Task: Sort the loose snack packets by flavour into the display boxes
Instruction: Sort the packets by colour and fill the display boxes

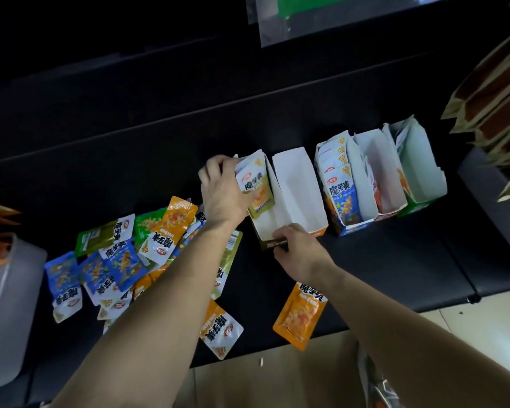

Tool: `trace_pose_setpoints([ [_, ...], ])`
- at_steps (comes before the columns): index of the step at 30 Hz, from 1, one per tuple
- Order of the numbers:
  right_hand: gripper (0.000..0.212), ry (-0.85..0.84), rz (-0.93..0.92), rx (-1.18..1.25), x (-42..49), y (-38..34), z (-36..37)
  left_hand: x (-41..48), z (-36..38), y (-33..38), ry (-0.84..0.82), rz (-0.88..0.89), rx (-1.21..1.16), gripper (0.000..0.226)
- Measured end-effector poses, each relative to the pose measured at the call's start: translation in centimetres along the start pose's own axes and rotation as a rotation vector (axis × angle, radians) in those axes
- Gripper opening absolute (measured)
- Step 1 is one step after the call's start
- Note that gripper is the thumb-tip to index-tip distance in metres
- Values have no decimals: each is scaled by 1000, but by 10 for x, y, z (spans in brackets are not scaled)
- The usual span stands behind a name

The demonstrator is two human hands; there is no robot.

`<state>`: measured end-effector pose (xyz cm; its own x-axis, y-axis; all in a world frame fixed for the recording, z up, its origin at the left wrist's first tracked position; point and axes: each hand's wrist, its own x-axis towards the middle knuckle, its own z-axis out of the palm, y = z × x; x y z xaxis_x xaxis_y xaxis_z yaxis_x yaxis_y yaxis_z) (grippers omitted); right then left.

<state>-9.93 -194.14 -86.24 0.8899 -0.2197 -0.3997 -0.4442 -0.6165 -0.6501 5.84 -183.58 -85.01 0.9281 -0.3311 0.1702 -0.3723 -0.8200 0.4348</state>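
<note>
My left hand [223, 189] grips a stack of olive-gold snack packets [255, 181] standing inside the leftmost display box [267, 231]. The near front edge of that box is held by my right hand [296, 248]. To the right stand an orange box [299, 189] showing only its white inside, a blue box [340, 184] filled with blue packets, a red-orange box [377, 175] and a green box [418, 166]. A pile of loose packets [115, 254] in blue, green, orange and gold lies at left. One orange packet [302, 315] lies under my right forearm.
The black counter [395, 260] ends at a near edge above a tan floor. A translucent plastic bin [6, 304] sits at far left. Brown-and-gold bags [498, 107] hang at the right. Another orange-white packet [220, 328] lies near the counter's front edge.
</note>
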Motion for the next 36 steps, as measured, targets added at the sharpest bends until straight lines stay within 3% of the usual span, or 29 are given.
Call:
trace_pose_setpoints([
  [4, 35, 7, -8, 0, 1, 0, 0, -3, 0, -3, -25, -30, -138, 72],
  [11, 43, 41, 11, 38, -10, -14, -7, -19, -24, -9, -101, -253, -435, 67],
  [16, 39, 65, 9, 51, -34, -37, -6, -72, -66, -46, -235, -289, -341, 39],
  [20, 36, -73, -26, -2, -48, -47, 26, -128, -90, -95, -412, -353, -283, 30],
  [23, 45, -203, -71, -150, -52, -54, 65, -168, -100, -132, -466, -407, -167, 29],
  [26, 60, -283, -163, -398, -50, -60, 101, -203, -94, -161, -482, -344, -77, 34],
  [29, 69, -293, -268, -588, -42, -63, 126, -223, -86, -170, -522, -166, 0, 47],
  [32, 70, -321, -292, -674, -28, -61, 138, -229, -74, -163, -503, 0, 68, 61],
  [36, 64, -277, -311, -745, -28, -41, 135, -230, -59, -158, -649, 5, 164, 69],
])
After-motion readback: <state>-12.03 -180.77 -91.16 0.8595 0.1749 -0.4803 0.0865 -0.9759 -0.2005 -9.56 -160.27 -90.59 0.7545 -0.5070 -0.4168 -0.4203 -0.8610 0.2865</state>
